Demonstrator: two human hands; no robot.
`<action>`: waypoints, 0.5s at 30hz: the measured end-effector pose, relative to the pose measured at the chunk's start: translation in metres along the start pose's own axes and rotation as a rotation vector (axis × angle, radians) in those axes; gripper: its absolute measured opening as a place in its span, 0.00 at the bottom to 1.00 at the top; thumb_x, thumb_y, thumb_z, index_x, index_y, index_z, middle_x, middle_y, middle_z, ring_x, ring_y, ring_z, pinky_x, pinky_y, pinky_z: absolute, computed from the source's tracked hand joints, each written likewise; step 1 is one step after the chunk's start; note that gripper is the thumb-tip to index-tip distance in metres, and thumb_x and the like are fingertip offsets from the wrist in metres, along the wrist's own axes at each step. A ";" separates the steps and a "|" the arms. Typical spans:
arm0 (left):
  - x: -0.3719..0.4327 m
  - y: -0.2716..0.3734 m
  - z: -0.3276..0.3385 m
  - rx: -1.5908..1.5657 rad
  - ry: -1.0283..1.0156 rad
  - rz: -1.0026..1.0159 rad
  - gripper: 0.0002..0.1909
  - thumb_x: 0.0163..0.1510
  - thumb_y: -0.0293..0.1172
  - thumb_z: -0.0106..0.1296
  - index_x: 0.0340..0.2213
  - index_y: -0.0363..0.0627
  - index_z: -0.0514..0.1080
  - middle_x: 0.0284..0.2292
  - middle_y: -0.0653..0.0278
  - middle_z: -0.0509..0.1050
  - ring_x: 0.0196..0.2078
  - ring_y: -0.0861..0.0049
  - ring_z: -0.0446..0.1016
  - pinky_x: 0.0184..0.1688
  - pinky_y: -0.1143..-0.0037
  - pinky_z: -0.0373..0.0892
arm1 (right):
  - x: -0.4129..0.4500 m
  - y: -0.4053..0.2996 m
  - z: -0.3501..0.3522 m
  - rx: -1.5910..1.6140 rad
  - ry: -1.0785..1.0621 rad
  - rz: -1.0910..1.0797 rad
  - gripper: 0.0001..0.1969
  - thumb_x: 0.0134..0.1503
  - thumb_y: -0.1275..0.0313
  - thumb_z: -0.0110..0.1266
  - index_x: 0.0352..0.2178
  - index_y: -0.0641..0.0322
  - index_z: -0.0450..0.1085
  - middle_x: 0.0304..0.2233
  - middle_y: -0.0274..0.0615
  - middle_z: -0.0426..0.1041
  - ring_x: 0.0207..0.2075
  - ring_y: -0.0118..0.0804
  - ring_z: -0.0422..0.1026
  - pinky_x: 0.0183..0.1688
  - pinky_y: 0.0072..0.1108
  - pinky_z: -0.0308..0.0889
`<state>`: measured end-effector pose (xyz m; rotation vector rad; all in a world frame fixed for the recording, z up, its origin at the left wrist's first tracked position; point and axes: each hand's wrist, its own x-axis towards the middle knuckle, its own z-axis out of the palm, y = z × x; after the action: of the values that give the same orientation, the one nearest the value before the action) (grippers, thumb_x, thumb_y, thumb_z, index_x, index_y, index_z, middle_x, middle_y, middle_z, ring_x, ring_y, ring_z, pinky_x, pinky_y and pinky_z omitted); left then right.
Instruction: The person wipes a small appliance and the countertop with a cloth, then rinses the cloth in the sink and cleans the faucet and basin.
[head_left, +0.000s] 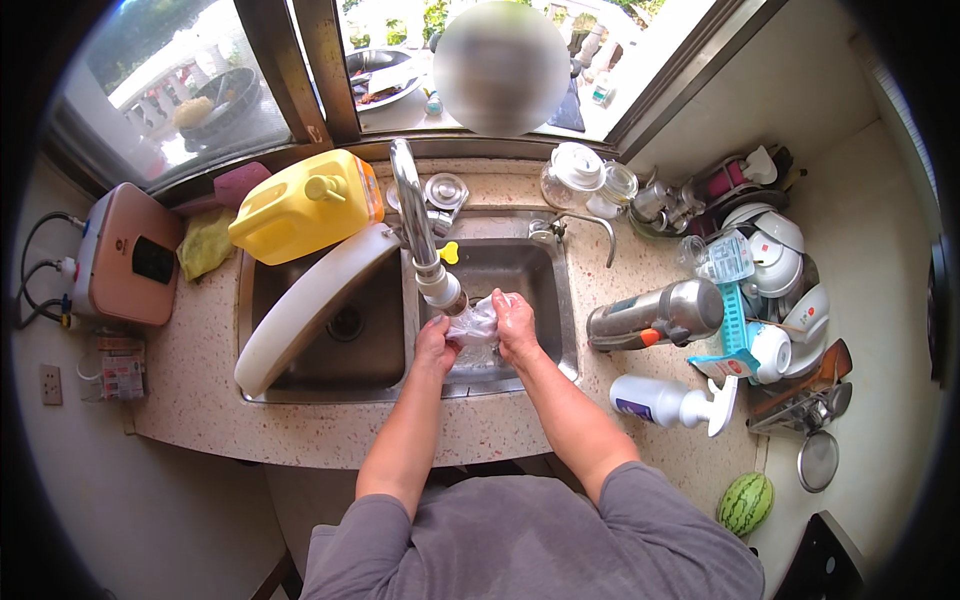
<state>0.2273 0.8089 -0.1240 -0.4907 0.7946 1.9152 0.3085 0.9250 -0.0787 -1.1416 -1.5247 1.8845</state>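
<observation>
A wet white cloth (474, 324) is stretched between my two hands over the right basin of a steel double sink (510, 259). My left hand (435, 343) grips its left end, and my right hand (515, 322) grips its right end, thumb upward. Just above the cloth is the nozzle of a chrome faucet (409, 199), and water shows below the cloth in the basin. A round white board (319, 311), seen nearly edge-on, leans across the left basin (375, 330). Part of the cloth is hidden inside my fingers.
A yellow jug (300, 206) is behind the left basin. To the right are a steel thermos (645, 319), a white spray bottle (660, 401), piled bowls (776, 262) and a watermelon (745, 502). Glass jars (574, 172) stand under the window. A thin curved tap (600, 225) overhangs the counter.
</observation>
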 end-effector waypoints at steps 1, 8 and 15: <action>0.000 -0.002 -0.003 -0.001 0.000 0.001 0.11 0.57 0.28 0.42 0.42 0.40 0.63 0.40 0.57 0.70 0.40 0.64 0.71 0.43 0.63 0.68 | 0.004 0.000 -0.003 0.276 0.012 0.064 0.07 0.58 0.68 0.49 0.31 0.61 0.66 0.26 0.33 0.68 0.29 0.23 0.66 0.31 0.21 0.64; 0.001 -0.019 -0.003 -0.100 -0.006 -0.112 0.09 0.57 0.33 0.43 0.39 0.47 0.65 0.38 0.61 0.71 0.38 0.69 0.71 0.40 0.68 0.68 | -0.010 -0.030 -0.009 0.697 -0.227 0.321 0.09 0.56 0.78 0.44 0.40 0.63 0.60 0.35 0.42 0.68 0.36 0.38 0.70 0.43 0.32 0.68; -0.015 -0.012 -0.001 0.226 0.153 -0.263 0.18 0.55 0.41 0.47 0.44 0.45 0.65 0.40 0.60 0.70 0.38 0.70 0.69 0.41 0.70 0.67 | -0.006 -0.034 -0.010 0.645 -0.282 0.370 0.09 0.58 0.78 0.40 0.40 0.68 0.60 0.39 0.48 0.68 0.42 0.44 0.70 0.49 0.37 0.66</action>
<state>0.2448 0.8019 -0.1190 -0.5756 0.9814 1.5379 0.3149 0.9352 -0.0446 -0.9131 -0.7278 2.6072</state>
